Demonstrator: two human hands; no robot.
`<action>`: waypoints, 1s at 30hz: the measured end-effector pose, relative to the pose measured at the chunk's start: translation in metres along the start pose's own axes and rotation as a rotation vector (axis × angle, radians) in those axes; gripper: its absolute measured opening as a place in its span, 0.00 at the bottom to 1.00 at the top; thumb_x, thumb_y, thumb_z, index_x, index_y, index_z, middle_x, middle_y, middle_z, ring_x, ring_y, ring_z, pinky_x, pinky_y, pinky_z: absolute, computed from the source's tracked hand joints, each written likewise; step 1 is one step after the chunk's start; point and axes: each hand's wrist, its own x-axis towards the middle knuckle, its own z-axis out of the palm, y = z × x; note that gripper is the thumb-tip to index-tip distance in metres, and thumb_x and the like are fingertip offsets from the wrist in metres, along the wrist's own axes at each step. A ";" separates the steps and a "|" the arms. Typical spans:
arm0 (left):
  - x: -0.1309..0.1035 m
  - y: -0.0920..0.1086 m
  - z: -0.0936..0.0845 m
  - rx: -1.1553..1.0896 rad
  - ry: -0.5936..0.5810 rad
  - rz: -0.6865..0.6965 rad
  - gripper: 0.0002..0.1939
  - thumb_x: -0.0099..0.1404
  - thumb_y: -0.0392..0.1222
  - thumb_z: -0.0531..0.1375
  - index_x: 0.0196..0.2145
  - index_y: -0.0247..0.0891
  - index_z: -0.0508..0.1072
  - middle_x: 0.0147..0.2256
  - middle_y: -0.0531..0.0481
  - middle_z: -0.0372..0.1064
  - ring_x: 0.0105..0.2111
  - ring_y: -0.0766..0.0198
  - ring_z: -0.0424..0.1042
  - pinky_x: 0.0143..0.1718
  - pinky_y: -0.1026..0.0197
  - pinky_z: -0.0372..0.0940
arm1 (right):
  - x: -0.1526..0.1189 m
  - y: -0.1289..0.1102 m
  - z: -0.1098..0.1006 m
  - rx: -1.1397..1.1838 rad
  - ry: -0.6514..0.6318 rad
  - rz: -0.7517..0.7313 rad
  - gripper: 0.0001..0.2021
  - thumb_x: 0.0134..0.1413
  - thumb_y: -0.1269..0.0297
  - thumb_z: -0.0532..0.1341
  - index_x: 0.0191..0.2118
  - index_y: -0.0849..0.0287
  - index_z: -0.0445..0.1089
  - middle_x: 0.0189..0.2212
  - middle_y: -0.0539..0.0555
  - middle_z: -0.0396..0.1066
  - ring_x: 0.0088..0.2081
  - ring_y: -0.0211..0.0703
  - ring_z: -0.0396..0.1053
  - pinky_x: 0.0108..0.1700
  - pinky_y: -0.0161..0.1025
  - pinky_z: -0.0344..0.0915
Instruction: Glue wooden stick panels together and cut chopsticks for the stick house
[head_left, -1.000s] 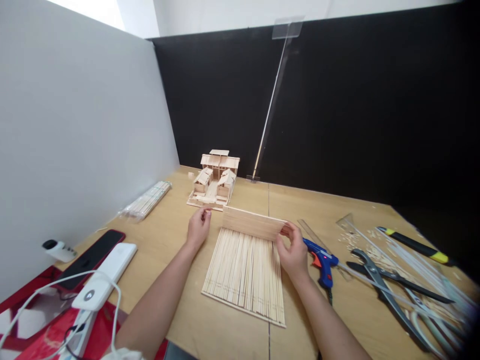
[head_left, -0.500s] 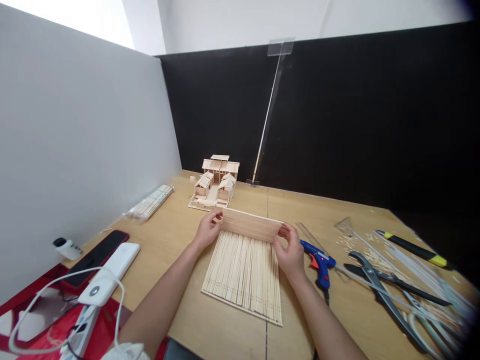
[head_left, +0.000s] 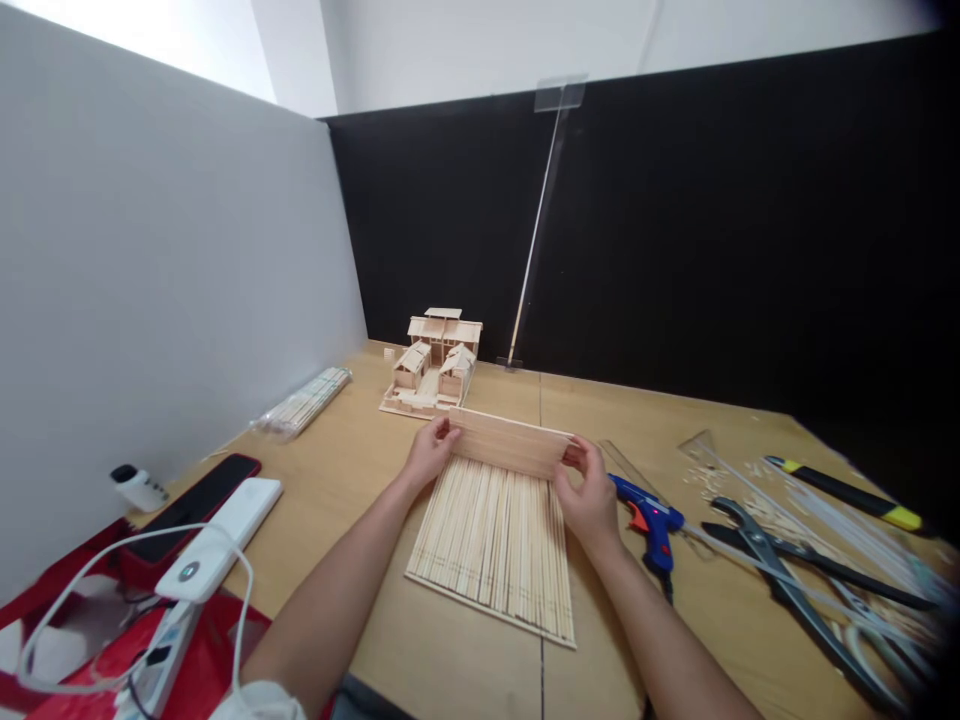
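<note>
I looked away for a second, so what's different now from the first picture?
The left hand moved right, to the wooden panel; its fingers are now at the panel's left end. Before, there was a gap. The right hand stayed on the other end. The stick mat and little wooden house stayed put.

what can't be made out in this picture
All in the head view:
Space behind the upright stick panel: blocked by it
Cord of the glue gun: partly hidden by the right forearm
White sleeve: cut off by the bottom edge
Pale sticks: right ends blurred near the right edge
Any print on the bagged sticks: too small
</note>
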 end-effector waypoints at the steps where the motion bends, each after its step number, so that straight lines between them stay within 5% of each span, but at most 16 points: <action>1: 0.001 -0.002 -0.001 0.014 0.000 0.006 0.12 0.60 0.44 0.62 0.39 0.34 0.74 0.39 0.43 0.76 0.42 0.57 0.74 0.49 0.55 0.66 | 0.000 0.001 0.000 -0.008 0.001 -0.003 0.22 0.53 0.64 0.58 0.54 0.60 0.62 0.42 0.61 0.75 0.43 0.52 0.74 0.48 0.52 0.71; 8: -0.004 -0.006 0.003 -0.209 0.024 -0.024 0.22 0.58 0.47 0.66 0.48 0.35 0.72 0.50 0.40 0.74 0.49 0.56 0.73 0.55 0.53 0.64 | 0.001 0.001 0.000 -0.048 -0.003 -0.028 0.22 0.52 0.64 0.58 0.54 0.59 0.62 0.43 0.61 0.75 0.41 0.52 0.75 0.47 0.52 0.71; 30: -0.005 -0.003 0.004 -0.339 0.031 -0.093 0.27 0.54 0.48 0.69 0.50 0.36 0.75 0.53 0.39 0.73 0.55 0.51 0.70 0.62 0.46 0.58 | 0.003 0.000 -0.001 -0.133 -0.003 -0.054 0.24 0.51 0.62 0.58 0.55 0.59 0.61 0.41 0.61 0.76 0.39 0.52 0.75 0.43 0.50 0.71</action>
